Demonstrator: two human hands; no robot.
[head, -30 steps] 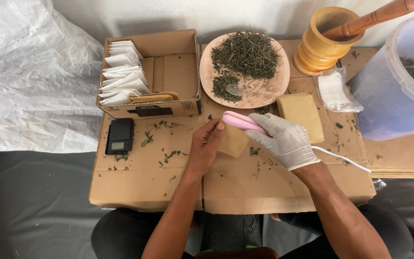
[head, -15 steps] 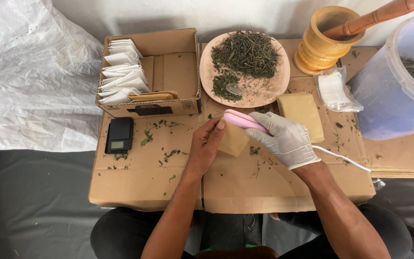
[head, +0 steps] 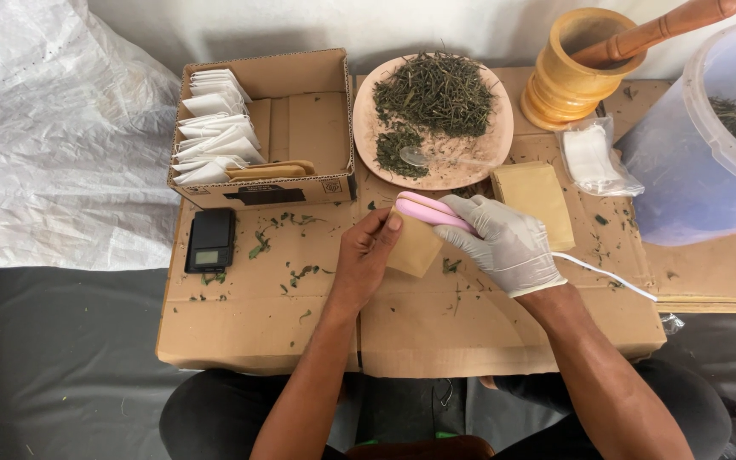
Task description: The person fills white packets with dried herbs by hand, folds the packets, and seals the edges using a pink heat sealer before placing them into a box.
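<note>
left hand [head: 368,255] pinching small tan paper pouch [head: 415,249] at its edge above the cardboard table [head: 257,324] | gloved right hand [head: 508,247] wrapped round pink sealer [head: 432,211], clamped on pouch top | we reckon it's light, floppy, crushes easily, so grip the edges

A flattened cardboard sheet [head: 240,324] serves as the table top, with loose green leaf scraps [head: 287,247] strewn over its middle. At its far left stands an open cardboard box [head: 300,119] that holds white paper pouches [head: 210,128]. Just in front of the box lies a small black pocket scale [head: 211,239]. Beside the box sits a round plate [head: 368,136] heaped with dried herbs [head: 436,89]. A flat tan packet [head: 537,200] lies just below the plate's right edge. Further right stand a wooden mortar [head: 568,81] with its pestle [head: 658,30], a clear bag of white pads [head: 596,158] and a large translucent tub [head: 692,162].
</note>
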